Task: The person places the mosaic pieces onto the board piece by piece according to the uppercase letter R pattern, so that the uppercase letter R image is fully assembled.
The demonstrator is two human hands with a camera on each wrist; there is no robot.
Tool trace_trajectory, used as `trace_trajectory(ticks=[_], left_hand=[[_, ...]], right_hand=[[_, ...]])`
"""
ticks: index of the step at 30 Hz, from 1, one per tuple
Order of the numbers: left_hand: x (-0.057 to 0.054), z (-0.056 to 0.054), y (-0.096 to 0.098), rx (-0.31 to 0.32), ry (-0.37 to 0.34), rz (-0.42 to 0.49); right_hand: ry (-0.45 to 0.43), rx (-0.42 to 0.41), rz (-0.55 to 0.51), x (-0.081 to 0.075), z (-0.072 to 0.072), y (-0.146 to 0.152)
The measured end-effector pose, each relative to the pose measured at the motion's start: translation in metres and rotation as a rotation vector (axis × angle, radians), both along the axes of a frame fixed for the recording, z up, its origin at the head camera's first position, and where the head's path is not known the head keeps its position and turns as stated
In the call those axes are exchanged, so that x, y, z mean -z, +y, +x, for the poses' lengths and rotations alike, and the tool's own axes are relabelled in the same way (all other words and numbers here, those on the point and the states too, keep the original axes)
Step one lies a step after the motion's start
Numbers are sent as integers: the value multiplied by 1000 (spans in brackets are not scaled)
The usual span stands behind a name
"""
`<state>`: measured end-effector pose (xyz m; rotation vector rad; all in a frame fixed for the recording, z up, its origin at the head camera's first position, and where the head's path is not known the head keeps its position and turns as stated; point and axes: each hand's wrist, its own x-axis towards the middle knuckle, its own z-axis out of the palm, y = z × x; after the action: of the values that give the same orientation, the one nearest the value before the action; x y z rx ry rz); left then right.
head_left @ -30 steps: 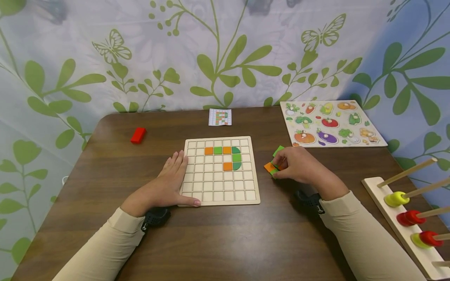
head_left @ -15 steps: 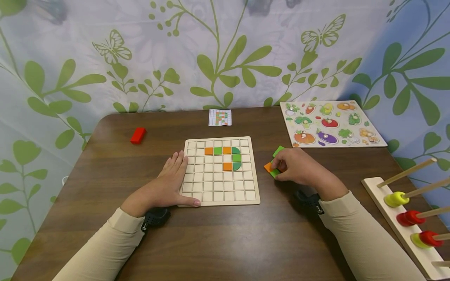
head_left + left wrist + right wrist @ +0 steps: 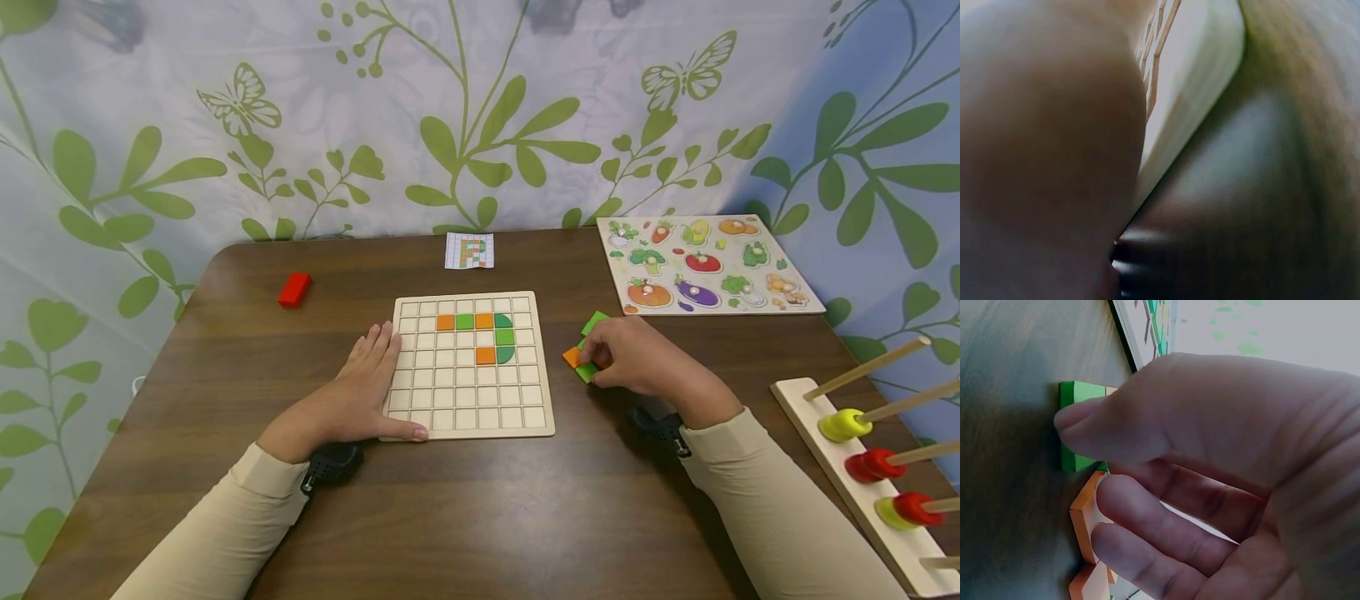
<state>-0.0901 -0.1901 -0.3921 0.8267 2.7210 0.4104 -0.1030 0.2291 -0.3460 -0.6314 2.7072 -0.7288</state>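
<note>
My left hand point(image 3: 362, 383) rests with spread, straight fingers along the left edge of a wooden grid board point(image 3: 442, 421), thumb on its front rim. Orange, green and dark green rounded tiles lie in the board's cells. Right of the board, my right hand point(image 3: 633, 354) reaches over a small heap of tiles, its fingers bent down among them. An orange tile point(image 3: 572, 357) and a green tile point(image 3: 595, 322) stick out past the fingers. In the right wrist view the thumb overlaps a green tile point(image 3: 1067, 394), and bent fingertips are right at an orange tile point(image 3: 1084, 519); I cannot tell whether one is pinched.
A small pattern card point(image 3: 469, 250) lies behind the board. A red block point(image 3: 296, 289) is at the back left. At the back right lies a vegetable puzzle board point(image 3: 675, 258); a wooden peg stand point(image 3: 832, 437) with red and yellow rings stands at the right edge.
My right hand has shifted very slightly right over the tile heap, and its thumb has drawn back a little. The left hand and the board have not moved.
</note>
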Motion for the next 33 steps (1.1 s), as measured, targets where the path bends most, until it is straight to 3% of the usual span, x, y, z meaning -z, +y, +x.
trace_trajectory(ticks=[10,33], left_hand=[[-1,0,0,2,-1,-9],[-1,1,-1,8,14,24]], right_hand=[[-11,-26,59,-2,1,-2],[5,-53,47,2,1,-3]])
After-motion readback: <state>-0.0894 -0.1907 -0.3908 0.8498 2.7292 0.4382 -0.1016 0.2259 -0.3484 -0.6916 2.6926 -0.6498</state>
